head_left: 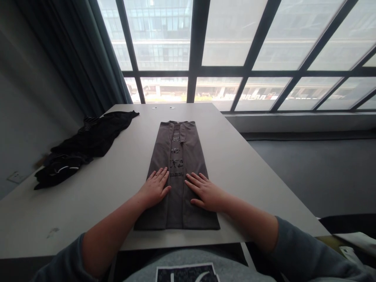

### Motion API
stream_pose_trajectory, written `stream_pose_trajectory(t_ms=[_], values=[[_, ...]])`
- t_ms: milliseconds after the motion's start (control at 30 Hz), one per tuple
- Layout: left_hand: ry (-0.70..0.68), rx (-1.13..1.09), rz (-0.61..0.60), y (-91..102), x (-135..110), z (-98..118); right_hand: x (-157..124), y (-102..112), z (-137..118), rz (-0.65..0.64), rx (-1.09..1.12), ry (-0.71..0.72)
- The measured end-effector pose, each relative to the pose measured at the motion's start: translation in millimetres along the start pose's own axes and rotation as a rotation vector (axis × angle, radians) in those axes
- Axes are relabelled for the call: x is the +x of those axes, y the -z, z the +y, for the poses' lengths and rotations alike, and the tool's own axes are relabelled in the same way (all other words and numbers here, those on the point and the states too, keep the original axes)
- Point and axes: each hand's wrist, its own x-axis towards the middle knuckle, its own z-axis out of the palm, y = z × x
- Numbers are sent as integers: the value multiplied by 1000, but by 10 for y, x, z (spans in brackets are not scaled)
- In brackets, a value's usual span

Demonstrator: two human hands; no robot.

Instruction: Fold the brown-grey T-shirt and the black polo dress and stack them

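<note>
A grey-brown T-shirt (pixel 175 211) lies flat on the white table, its two sides folded inward into a long narrow strip. Between the folded sides, dark printed lettering shows down the middle. My left hand (pixel 155 188) rests flat on the left folded side, fingers stretched out and pointing away from me. On the right folded side lies my right hand (pixel 204 192), palm down with its fingers spread. Neither hand grips the cloth. The collar end is at the far side, and the straight hem faces me.
A heap of black clothing (pixel 88 141) lies along the left edge of the white table (pixel 241 172). Beyond the table stand a large window (pixel 223 35) and a dark curtain (pixel 73 51). Some items (pixel 352 243) sit low at the right, beside the table's corner.
</note>
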Motion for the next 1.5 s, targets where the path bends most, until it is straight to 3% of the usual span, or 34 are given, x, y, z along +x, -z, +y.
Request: stream_pose_trajectory(t_ms=[167,333,433,600,700,900,1000,1067,1167,1300,1367,1500], values=[[-55,-9,-1,13,-238,66,92,52,84,33,33,95],[-67,-24,-19,36,-268,56,539,221,570,94,-26,-167],[-68,-46,-20,54,-240,24,716,280,688,85,-55,-225],[-85,-106,-12,99,-223,-30,639,289,465,81,145,64],[-82,-145,-39,143,-214,-39,530,314,357,97,318,115],[-81,-180,-55,185,-224,-48,639,323,547,368,157,-117],[-71,-165,-40,204,-223,-31,784,299,697,416,78,-228],[-88,-135,-4,235,-177,26,855,287,755,419,43,-247],[-220,-82,37,290,-28,206,879,271,770,394,4,-197],[-379,-49,-31,281,164,489,786,249,724,225,-45,-101],[-394,-61,-83,244,185,568,741,252,717,136,-104,-191],[-373,-142,-97,201,128,573,718,312,765,98,-196,-629]])
